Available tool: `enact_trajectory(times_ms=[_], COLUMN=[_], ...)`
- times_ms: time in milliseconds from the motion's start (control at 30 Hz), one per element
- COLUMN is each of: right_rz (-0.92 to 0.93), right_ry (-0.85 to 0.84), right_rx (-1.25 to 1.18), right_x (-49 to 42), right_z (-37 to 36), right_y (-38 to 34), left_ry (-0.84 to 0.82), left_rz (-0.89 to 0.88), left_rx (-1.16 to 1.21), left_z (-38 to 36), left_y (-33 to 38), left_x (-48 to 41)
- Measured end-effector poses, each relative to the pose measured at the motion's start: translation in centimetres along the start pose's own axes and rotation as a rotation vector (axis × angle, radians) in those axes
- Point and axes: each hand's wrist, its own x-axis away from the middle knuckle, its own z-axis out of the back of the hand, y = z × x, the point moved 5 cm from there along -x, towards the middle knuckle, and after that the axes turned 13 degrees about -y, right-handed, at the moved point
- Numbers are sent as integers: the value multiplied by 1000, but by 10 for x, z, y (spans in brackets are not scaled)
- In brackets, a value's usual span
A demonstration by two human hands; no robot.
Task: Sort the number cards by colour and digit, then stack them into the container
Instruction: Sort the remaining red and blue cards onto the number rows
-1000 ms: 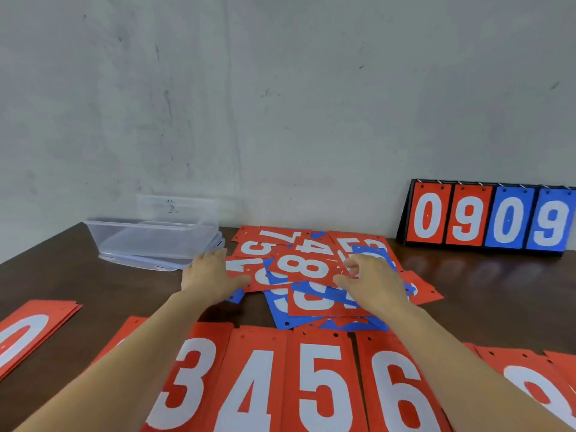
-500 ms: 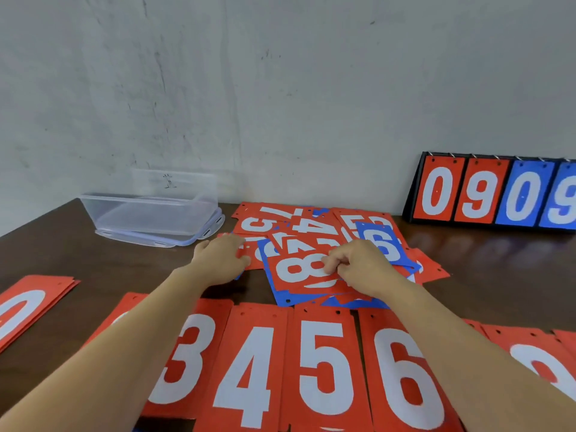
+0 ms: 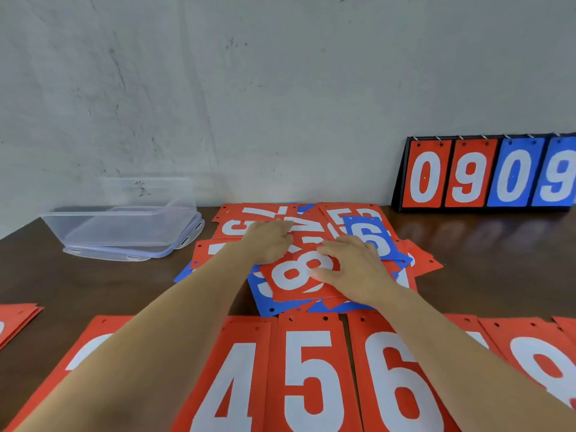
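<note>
My left hand presses flat. At its five o'clock, I can't tell whether my right hand grips the red plastic 8 card. The blue card beneath may drag along.

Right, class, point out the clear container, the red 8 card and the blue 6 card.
clear container point(image 3: 103, 227), head view, its near wall.
red 8 card point(image 3: 282, 280), head view, the white 8.
blue 6 card point(image 3: 369, 230), head view, the white 6.
</note>
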Motion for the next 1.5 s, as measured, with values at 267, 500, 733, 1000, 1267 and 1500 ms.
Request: enact_trajectory(times_ms=[267,500,733,1000,1267,1500], right_rz=[-4,-120,100,-156,-350,-208], right_ry=[13,115,-218,77,-121,118], right_rx=[-15,160,-156,-288,23,-129], right_x=[0,9,1,-7,-24,-22], right_z=[1,14,-7,3,-6,0], right_y=[14,-2,-22,-7,-18,-26], left_ry=[-74,91,24,179,416,486], left_rz=[155,189,273,355,314,103], left_rx=[-388,-414,53,-44,-5,636], left_z=[-8,-2,-9,-2,-2,-3], left_y=[-27,-34,-58,-66,-56,-63], left_x=[41,67,47,46,55,60])
